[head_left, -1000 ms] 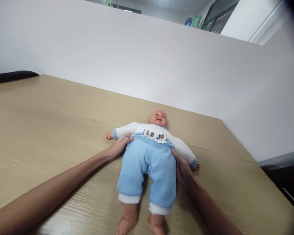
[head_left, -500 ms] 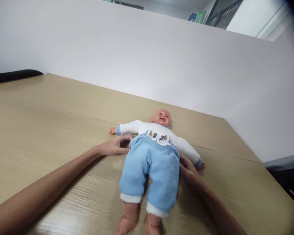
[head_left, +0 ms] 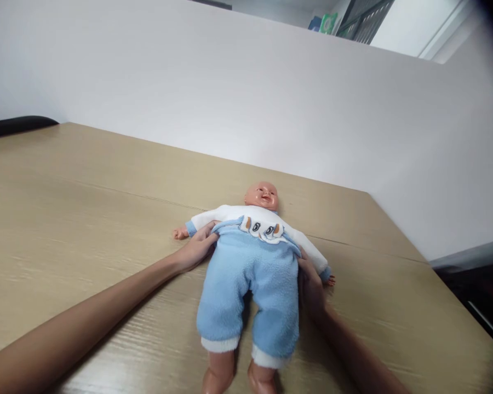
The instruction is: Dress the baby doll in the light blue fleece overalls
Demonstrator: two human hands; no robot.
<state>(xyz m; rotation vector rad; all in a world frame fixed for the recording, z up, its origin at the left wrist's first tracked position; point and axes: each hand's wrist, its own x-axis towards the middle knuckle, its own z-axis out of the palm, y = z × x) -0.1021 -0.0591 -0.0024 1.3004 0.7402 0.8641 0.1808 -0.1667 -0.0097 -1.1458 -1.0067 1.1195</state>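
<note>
Blue fleece trousers (head_left: pixel 248 273) on a doll (head_left: pixel 262 197); it lies face-up between left hand (head_left: pixel 199 246) and right hand (head_left: pixel 311 280), long axis running forward past them; neither is nearer; each grips the trousers at its own side.

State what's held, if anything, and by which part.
Blue trousers on the doll: left hand holds one side of the waist; right hand, partly hidden, seems to hold the other.

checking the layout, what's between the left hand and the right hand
In the head view, the doll lies between left hand and right hand.
</note>
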